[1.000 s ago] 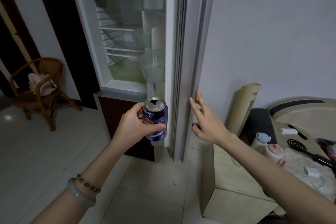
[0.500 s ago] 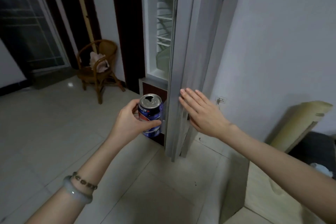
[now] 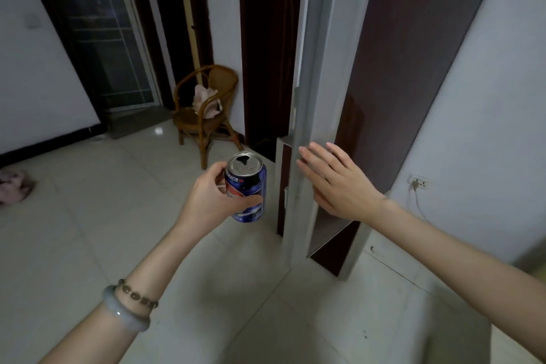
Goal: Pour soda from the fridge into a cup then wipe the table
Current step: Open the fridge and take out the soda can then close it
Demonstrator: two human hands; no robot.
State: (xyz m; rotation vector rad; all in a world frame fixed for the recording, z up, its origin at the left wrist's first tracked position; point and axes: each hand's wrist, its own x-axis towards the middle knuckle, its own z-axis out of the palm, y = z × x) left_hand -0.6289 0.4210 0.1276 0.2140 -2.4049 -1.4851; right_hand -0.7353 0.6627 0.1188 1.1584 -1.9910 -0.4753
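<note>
Fridge door (image 3: 320, 83) has swung nearly shut since a second ago, and the inside is out of view now. The right hand (image 3: 339, 186) lies flat against it, fingers straight, pushing. So the fetching bit looks basically done. The left hand (image 3: 211, 201) is wrapped round the soda can (image 3: 246, 183), upright, just left of the pushing palm. The can's top is already popped, but I can't really tell how much is in it.

place: home, living area | fridge (image 3: 322, 83): tall, grey-edged door with a dark front, beside a white wall | seating: rattan armchair (image 3: 204, 124) with a pale cloth (image 3: 206, 99) on its seat | floor (image 3: 88, 230): glossy pale tiles | back: dark glazed sliding door (image 3: 103, 32) | wall socket (image 3: 419, 182): cable plugged in
</note>
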